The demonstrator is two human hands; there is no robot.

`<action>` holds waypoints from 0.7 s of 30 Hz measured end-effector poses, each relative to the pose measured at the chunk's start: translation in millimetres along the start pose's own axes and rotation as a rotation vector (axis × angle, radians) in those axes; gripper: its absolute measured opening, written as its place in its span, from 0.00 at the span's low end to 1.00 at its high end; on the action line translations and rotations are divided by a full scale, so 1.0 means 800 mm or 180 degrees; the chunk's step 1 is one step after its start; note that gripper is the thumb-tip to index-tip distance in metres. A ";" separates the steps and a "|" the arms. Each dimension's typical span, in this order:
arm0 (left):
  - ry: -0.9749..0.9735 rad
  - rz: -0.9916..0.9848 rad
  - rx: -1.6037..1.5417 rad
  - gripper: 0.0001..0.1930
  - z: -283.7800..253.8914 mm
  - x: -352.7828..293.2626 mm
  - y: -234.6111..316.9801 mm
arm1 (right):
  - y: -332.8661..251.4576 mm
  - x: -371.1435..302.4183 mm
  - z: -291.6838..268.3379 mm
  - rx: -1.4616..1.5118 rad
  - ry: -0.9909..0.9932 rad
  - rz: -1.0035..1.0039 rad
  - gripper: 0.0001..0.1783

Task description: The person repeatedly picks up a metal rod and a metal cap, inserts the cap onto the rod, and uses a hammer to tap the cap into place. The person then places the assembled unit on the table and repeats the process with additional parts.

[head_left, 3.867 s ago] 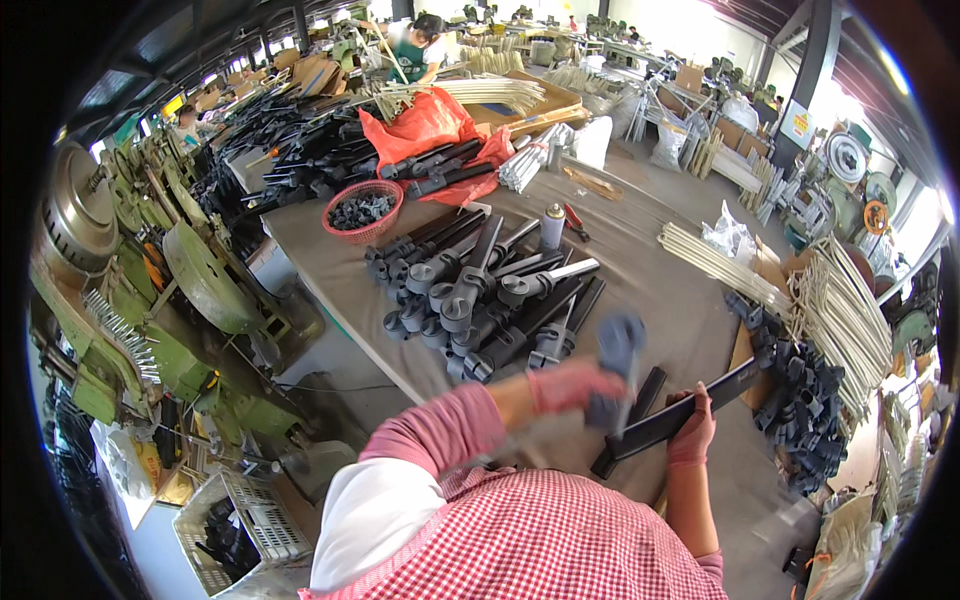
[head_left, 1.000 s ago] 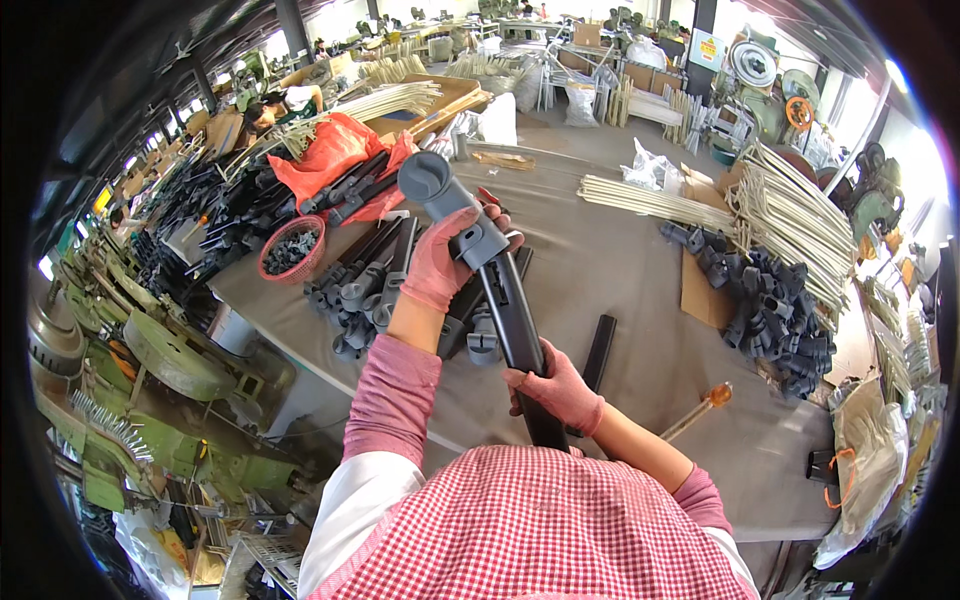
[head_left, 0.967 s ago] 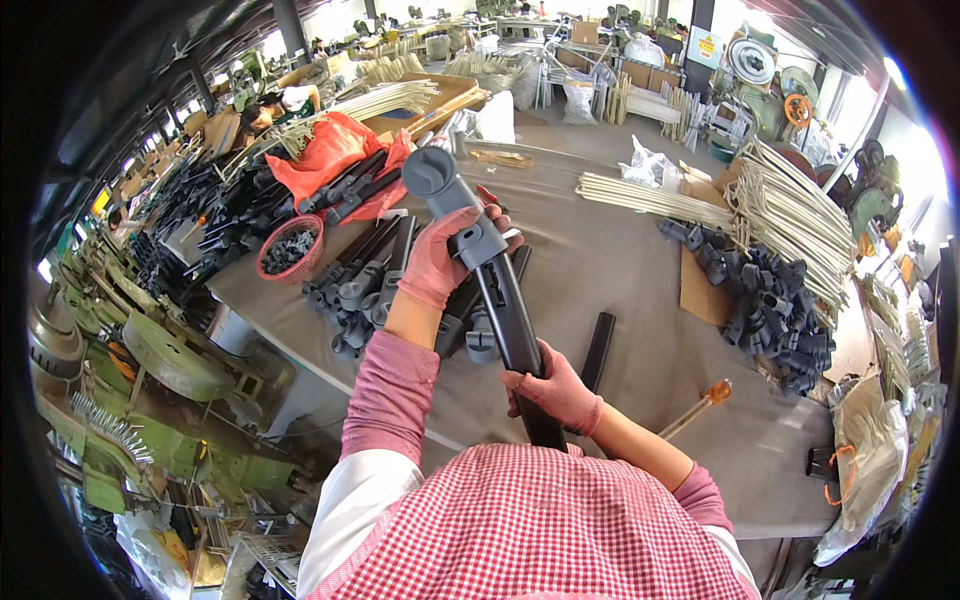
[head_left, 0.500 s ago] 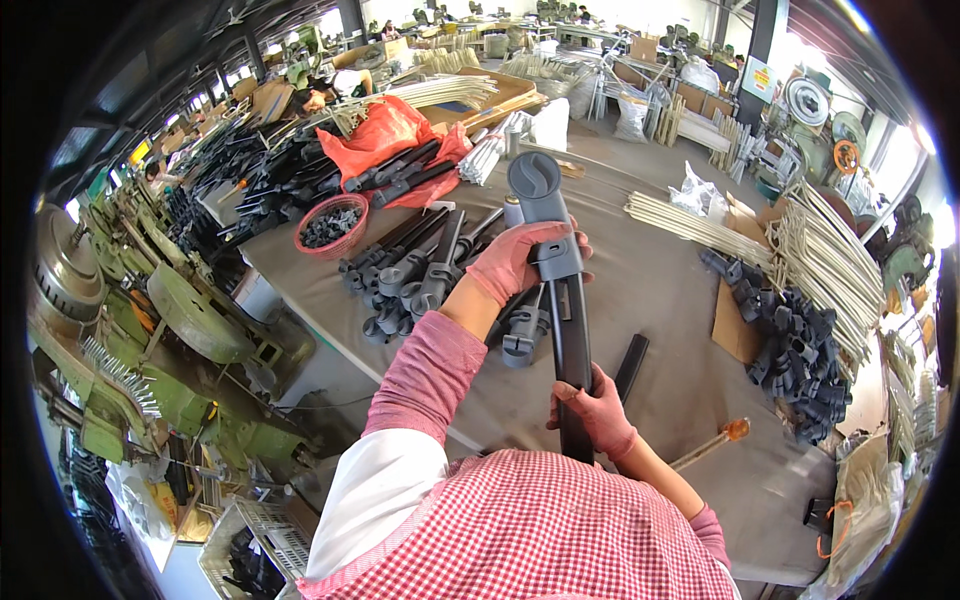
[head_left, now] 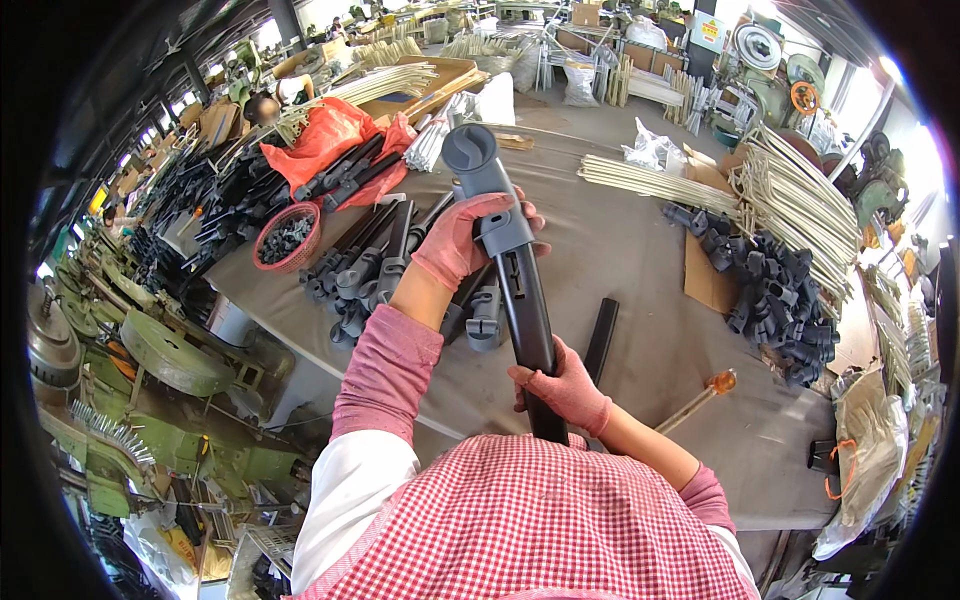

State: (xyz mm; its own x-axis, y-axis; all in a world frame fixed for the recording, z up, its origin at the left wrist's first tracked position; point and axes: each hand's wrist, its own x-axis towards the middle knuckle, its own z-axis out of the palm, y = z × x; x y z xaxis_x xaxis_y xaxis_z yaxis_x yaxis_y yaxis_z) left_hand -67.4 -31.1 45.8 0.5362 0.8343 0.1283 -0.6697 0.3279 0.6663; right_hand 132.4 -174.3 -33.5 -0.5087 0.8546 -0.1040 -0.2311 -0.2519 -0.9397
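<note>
I hold a long black bar [head_left: 527, 318] upright in front of me, with a grey plastic fitting [head_left: 478, 172] on its far end. My left hand [head_left: 463, 236], in a pink glove, grips the grey fitting where it meets the bar. My right hand [head_left: 563, 385], also gloved, grips the bar's lower part close to my chest. Under the bar lies a pile of finished black-and-grey pieces [head_left: 372, 263] on the table [head_left: 640, 250]. Another loose black bar [head_left: 601, 338] lies flat just right of my right hand.
A red basket [head_left: 286, 237] of small dark parts and an orange bag [head_left: 333, 135] sit at the table's far left. A heap of black fittings [head_left: 779, 298], white rods [head_left: 650, 181] and a screwdriver [head_left: 702, 394] lie right. Green machinery [head_left: 150, 350] stands left.
Between the earlier frames and now I lifted the bar with its fitting from the table and stood it up; my grip on both ends stays the same in the last second.
</note>
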 end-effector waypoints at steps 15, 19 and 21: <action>0.0011 0.0684 -0.0304 0.12 0.016 -0.010 0.035 | -0.009 -0.019 -0.069 0.0421 -0.0201 -0.0443 0.17; 0.0210 -0.1200 0.0689 0.17 -0.003 -0.067 -0.103 | 0.003 -0.005 -0.115 0.1582 -0.0182 -0.1654 0.22; -0.0148 -0.1559 0.0052 0.24 -0.011 -0.098 -0.181 | 0.011 -0.005 -0.134 0.1186 -0.0223 -0.1558 0.20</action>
State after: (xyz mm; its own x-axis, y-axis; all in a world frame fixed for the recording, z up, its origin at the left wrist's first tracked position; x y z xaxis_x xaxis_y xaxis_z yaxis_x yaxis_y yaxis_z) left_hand -16.9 -140.5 -67.4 0.8087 0.5629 -0.1705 -0.3252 0.6694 0.6680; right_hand 221.4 -131.5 -76.2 -0.3209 0.8824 0.3440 -0.7191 0.0094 -0.6949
